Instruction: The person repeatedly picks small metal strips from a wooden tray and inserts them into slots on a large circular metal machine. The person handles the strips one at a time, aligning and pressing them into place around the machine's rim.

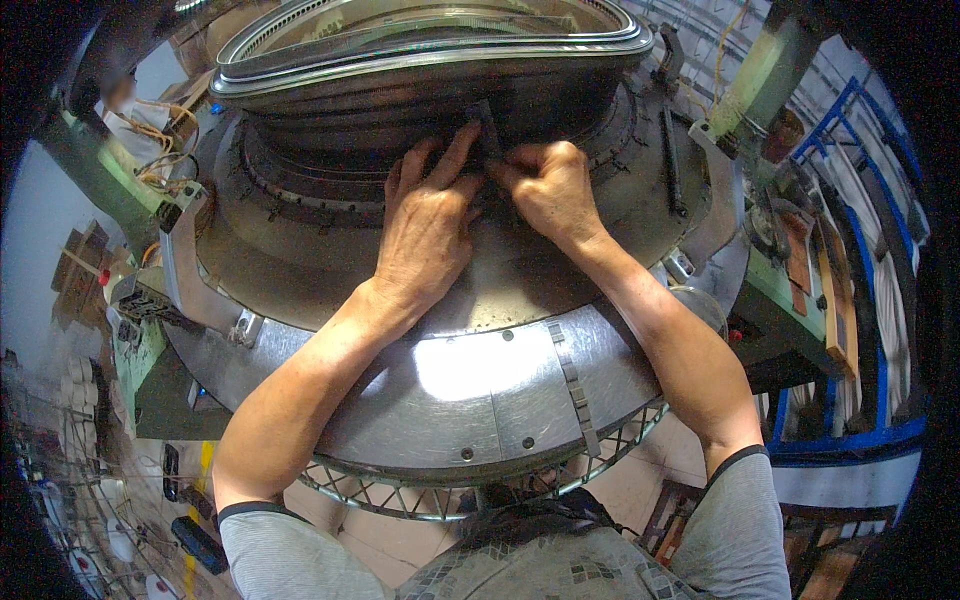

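Note:
A dark, narrow flat strip (pixel 487 128) leans against the side of the round dark metal housing (pixel 330 118) in front of me. My left hand (pixel 428 218) lies beside it, fingers stretched and apart, with the index fingertip pressed on the strip. From the other side my right hand (pixel 556 198) is closed in a pinch at the strip's lower end; its fingertips are partly in shadow. Under both hands spreads a wide metal flange (pixel 400 372). A segmented metal strip (pixel 572 385) lies across its near rim, between my forearms.
A bright rimmed ring (pixel 440 52) tops the housing. Metal brackets stand at the left (pixel 182 260) and right (pixel 716 205) of the flange. A dark rod-like tool (pixel 672 160) rests on the right. Blue racks (pixel 860 445) stand farther right; cables (pixel 170 135) hang at left.

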Tool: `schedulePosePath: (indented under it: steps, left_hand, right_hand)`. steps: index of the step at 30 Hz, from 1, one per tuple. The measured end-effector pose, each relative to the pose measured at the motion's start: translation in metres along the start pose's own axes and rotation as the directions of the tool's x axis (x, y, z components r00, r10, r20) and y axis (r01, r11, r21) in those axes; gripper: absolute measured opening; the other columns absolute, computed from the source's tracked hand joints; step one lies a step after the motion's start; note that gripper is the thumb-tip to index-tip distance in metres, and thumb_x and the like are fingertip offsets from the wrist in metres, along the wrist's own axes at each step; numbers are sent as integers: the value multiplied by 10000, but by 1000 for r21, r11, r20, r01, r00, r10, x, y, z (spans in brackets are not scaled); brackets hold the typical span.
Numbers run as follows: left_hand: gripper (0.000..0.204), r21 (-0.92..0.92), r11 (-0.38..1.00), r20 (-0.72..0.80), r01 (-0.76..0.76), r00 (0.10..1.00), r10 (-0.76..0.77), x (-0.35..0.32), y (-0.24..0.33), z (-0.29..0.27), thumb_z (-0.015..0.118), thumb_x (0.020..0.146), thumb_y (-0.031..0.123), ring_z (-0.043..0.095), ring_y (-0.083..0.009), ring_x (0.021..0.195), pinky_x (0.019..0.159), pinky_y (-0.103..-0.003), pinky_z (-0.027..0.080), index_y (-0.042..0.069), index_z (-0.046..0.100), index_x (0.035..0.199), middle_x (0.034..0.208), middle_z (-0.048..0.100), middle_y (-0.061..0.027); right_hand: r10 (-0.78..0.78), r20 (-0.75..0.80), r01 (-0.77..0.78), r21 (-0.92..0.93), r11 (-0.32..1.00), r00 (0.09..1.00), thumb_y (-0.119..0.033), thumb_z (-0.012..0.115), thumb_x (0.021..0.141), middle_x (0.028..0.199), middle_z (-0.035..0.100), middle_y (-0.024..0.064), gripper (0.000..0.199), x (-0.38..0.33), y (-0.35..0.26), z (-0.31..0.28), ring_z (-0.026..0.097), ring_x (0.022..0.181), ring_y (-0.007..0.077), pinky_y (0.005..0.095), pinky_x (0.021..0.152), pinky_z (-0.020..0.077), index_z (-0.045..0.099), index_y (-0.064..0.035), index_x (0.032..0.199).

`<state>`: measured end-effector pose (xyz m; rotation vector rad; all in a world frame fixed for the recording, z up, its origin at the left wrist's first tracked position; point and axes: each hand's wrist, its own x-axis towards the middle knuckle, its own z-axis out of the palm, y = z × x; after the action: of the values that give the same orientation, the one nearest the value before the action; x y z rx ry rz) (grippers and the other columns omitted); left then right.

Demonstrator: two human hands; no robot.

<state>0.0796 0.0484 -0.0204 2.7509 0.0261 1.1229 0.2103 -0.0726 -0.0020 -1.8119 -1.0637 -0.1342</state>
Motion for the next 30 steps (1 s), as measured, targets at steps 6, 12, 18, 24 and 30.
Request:
schedulePosePath:
  steps: [6, 12, 18, 24, 30]
  left_hand:
    - [311, -12, 1000, -5, -9, 1000, 9, 0, 0, 1, 673, 711, 7, 402, -414, 1323, 1092, -556, 354, 38, 708, 1019, 1558, 398, -82]
    - [311, 18, 1000, 6, -12, 1000, 12, 0, 0, 1, 652, 721, 2, 400, -415, 1325, 1091, -556, 354, 38, 714, 1024, 1557, 398, -85]
    - [298, 23, 1000, 8, -18, 1000, 18, 0, -1, 2, 634, 721, -8, 400, -424, 1321, 1090, -562, 351, 34, 713, 1006, 1562, 391, -86]
    - [291, 33, 999, 23, -17, 1000, 16, 0, 0, 1, 630, 706, -17, 400, -435, 1315, 1086, -576, 354, 26, 706, 983, 1574, 372, -76]
    - [293, 50, 998, 34, -37, 999, 35, 0, -2, 1, 655, 689, -4, 402, -435, 1309, 1081, -585, 359, 31, 705, 976, 1580, 359, -72]
  right_hand:
    - [17, -6, -17, 12, 1000, 1000, -85, 585, 692, 791, 697, 253, 238, 1, 1, 2, 726, 724, 333, 405, 721, 574, 754, 6, 833]
    - [36, 10, -36, 21, 999, 999, -81, 584, 688, 795, 695, 261, 241, 1, 2, 2, 726, 732, 337, 405, 727, 574, 752, 11, 834]
    - [-3, 12, 3, -15, 1000, 1000, -162, 701, 843, 664, 705, 129, 200, 0, 5, 2, 613, 639, 103, 313, 610, 505, 767, 20, 896]
    - [4, 18, -4, -20, 1000, 1000, -170, 703, 840, 647, 695, 131, 208, 1, 6, 2, 602, 619, 107, 319, 594, 497, 765, 22, 890]
    - [-4, 2, 4, -23, 1000, 1000, -178, 703, 839, 641, 688, 141, 217, 2, 6, 3, 599, 617, 108, 322, 594, 497, 762, 24, 888]
